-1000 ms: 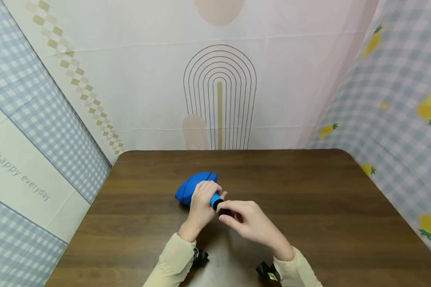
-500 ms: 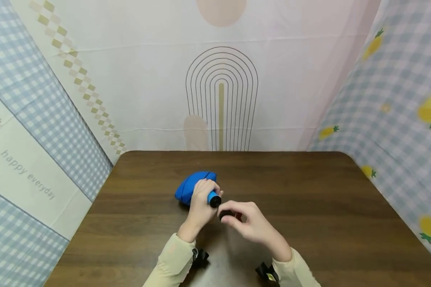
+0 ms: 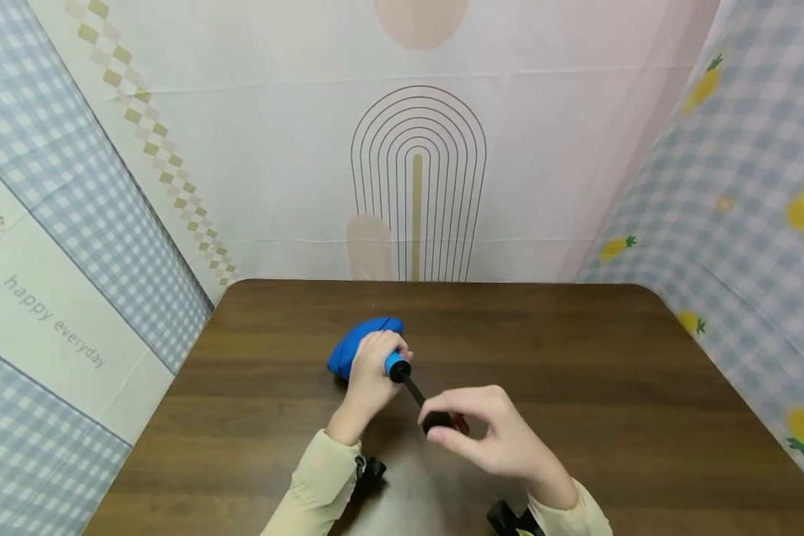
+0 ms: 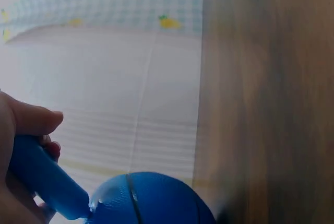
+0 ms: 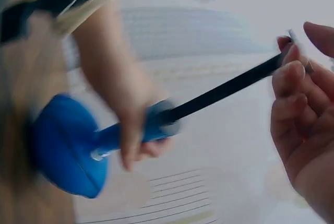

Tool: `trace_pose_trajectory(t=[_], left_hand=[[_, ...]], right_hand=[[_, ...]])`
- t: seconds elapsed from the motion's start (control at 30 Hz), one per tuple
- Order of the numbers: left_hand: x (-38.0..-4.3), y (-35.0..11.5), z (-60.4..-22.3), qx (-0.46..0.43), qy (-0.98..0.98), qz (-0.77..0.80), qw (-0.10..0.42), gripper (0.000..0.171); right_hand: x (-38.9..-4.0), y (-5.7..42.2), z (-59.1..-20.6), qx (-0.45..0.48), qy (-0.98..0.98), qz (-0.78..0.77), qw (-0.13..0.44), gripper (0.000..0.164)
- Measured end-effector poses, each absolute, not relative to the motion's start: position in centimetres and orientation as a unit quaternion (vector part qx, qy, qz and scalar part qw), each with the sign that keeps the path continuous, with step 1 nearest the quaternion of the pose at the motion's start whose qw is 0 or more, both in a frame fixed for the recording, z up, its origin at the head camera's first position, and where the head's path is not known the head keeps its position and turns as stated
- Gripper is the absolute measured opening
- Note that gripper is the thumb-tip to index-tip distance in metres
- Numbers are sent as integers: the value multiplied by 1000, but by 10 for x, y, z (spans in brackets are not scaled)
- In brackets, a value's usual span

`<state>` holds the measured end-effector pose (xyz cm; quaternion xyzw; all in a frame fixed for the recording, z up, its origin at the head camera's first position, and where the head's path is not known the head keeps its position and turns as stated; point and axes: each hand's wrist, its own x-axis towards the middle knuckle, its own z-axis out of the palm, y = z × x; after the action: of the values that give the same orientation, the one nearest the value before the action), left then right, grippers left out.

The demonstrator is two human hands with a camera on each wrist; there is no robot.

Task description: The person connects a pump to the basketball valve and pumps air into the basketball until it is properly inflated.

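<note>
A blue ball (image 3: 353, 347) with dark seam lines lies on the wooden table, pinched to points at its ends as if partly flat. My left hand (image 3: 368, 376) grips the blue barrel of a hand pump (image 3: 393, 362). In the left wrist view, the pump's narrow end (image 4: 73, 208) meets the ball. From the barrel's other end a black rod (image 5: 229, 89) sticks out, drawn well clear. Its black handle (image 3: 437, 422) is held by the curled fingers and thumb of my right hand (image 3: 496, 432).
The brown wooden table (image 3: 543, 350) extends around both hands. A pale patterned cloth (image 3: 295, 171) hangs behind its far edge, with checked cloths at both sides. Black wrist-camera mounts (image 3: 368, 476) sit on both sleeves.
My right hand has moved back, rightward and toward me, drawing the handle away from the barrel. The black rod now shows between them. My left hand and the ball stay nearly in place.
</note>
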<state>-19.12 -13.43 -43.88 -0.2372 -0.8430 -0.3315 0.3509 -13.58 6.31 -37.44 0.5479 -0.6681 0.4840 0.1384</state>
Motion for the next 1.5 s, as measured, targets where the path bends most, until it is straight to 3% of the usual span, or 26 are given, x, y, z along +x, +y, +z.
trace_pose_trajectory(t=[0.1,0.43,0.77,1.2,1.5], left_hand=[[-192,-133,-437,-244,-827,-354,363,19],[-177,-114,-429,-268,-829,-316,376,18],[-190,-142,-433,-213,-839,-318,385,13],[-176,-115,-436,-232,-836,-284,408,25],[-190,-141,-439,-187,-844,-259,430,20]], right_hand=[[-133,62,-373,563,-656,486,130,14],[-159,54,-403,465,-720,497,138,9],[-135,69,-366,555,-669,471,146,16],[-165,57,-406,450,-723,515,101,16],[-160,77,-383,494,-715,484,106,19]])
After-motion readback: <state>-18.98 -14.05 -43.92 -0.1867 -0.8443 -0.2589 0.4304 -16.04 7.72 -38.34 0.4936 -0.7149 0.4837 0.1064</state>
